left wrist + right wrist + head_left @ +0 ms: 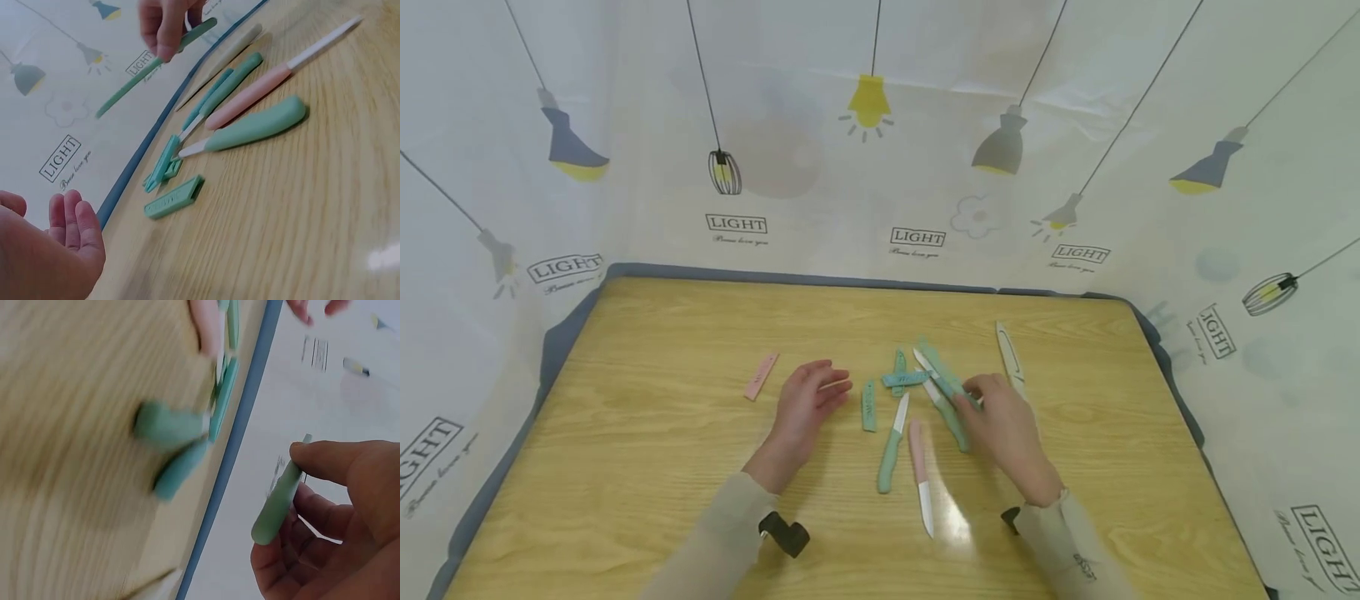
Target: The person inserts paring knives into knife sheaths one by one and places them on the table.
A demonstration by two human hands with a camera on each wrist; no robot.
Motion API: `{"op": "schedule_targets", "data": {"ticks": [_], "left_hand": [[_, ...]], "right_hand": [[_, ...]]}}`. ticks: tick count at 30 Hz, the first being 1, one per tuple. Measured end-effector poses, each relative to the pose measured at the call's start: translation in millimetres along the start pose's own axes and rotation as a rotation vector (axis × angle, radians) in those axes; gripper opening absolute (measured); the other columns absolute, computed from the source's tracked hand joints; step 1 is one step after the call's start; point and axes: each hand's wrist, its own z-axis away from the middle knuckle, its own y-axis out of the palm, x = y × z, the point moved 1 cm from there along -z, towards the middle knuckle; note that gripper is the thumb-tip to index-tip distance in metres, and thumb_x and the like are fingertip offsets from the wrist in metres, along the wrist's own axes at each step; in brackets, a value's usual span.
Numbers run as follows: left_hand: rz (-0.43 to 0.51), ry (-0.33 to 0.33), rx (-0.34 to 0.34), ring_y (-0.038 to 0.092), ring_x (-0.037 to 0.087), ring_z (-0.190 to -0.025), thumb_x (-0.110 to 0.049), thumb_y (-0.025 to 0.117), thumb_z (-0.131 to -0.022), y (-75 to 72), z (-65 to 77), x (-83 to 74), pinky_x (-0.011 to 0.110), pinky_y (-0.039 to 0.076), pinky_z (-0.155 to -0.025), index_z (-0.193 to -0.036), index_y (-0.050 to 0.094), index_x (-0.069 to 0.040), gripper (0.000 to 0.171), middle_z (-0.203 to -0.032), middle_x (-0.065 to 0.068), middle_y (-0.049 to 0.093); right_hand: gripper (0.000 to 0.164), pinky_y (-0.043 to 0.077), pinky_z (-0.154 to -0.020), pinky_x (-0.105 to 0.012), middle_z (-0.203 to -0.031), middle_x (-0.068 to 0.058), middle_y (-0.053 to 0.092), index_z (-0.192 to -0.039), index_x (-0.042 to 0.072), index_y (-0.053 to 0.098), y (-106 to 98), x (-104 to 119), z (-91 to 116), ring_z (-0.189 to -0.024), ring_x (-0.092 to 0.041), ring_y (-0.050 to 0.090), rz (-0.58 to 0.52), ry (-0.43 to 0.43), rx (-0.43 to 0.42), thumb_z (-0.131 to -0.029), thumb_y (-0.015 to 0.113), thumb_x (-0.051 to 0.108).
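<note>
Fingers of right hand [1003, 425]: clamped, thumb against fingertips, on long green piece [275, 509] with one rounded end. Located in that pinch, raised off wooden table [647, 417], projecting leftward and away from body past fingertips. Cannot tell whether sheathed knife or bare sheath.

Noted just left of right fingertips: teal knife [209, 97] and green-handled knife [234, 81], side by side, with white blades directed away from body. Right of same fingers, partly behind hand: cream knife [1010, 354], pointed end toward far edge.

Further left of right fingertips: teal sheath [907, 378], laid across green sheath [899, 361]. Closer to left fingertips: upright-lying green sheath [868, 408]. Nearer to body than both sets of fingers: second green-handled knife [890, 462], blade pointing away, and pink-handled knife [917, 446], blade pointing toward body; narrow gap between.

Fingers of left hand [805, 404]: relaxed, loosely bent, just left of nearest sheath. Beyond, on outer side: pink sheath [762, 377], standing apart from fingers.

Edges: far edge well past both hands' fingers, bordered by grey-blue strip [865, 283] and printed wall covering [820, 225]. Room for moving: broad wood outward of left fingers to left edge; likewise past cream knife to right edge.
</note>
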Motion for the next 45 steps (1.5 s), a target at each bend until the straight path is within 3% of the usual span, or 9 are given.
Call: {"op": "schedule_targets", "data": {"ticks": [10, 21, 28, 45], "left_hand": [[0.01, 0.0, -0.046, 0.056, 0.033, -0.111, -0.014, 0.043, -0.101, -20.4, 0.6, -10.0, 0.042, 0.047, -0.099, -0.141, 0.031, 0.005, 0.046, -0.123, 0.019, 0.052], [0.016, 0.015, -0.047, 0.054, 0.035, -0.113, -0.011, 0.041, -0.102, -34.5, 2.3, -16.0, 0.045, 0.044, -0.102, -0.141, 0.029, 0.007, 0.045, -0.126, 0.021, 0.049], [0.019, 0.009, -0.056, 0.056, 0.034, -0.111, -0.012, 0.041, -0.102, -39.4, -0.6, -13.9, 0.044, 0.045, -0.101, -0.14, 0.029, 0.006, 0.044, -0.124, 0.02, 0.051], [0.014, -0.007, -0.06, 0.058, 0.031, -0.109, -0.01, 0.042, -0.101, -41.4, -1.9, -11.9, 0.039, 0.05, -0.097, -0.138, 0.032, 0.005, 0.041, -0.123, 0.018, 0.053]], "right_hand": [[0.041, 0.054, -0.07, -0.043, -0.103, -0.016, 0.065, -0.112, -0.004, 0.063, -24.0, -63.6, -10.3, -0.086, -0.028, 0.062, 0.002, 0.257, 0.114, -0.095, 0.057, 0.032], [0.048, 0.054, -0.062, -0.038, -0.104, -0.023, 0.065, -0.115, -0.008, 0.061, -33.3, -108.6, -16.7, -0.08, -0.027, 0.062, 0.055, 0.35, 0.172, -0.096, 0.053, 0.036], [0.049, 0.053, -0.064, -0.038, -0.108, -0.023, 0.064, -0.118, -0.008, 0.06, -32.0, -119.6, -18.9, -0.084, -0.028, 0.061, 0.071, 0.428, 0.231, -0.096, 0.052, 0.035], [0.05, 0.052, -0.062, -0.036, -0.106, -0.022, 0.065, -0.116, -0.007, 0.061, -26.0, -128.0, -21.5, -0.08, -0.026, 0.06, 0.082, 0.454, 0.26, -0.096, 0.053, 0.038]]}}
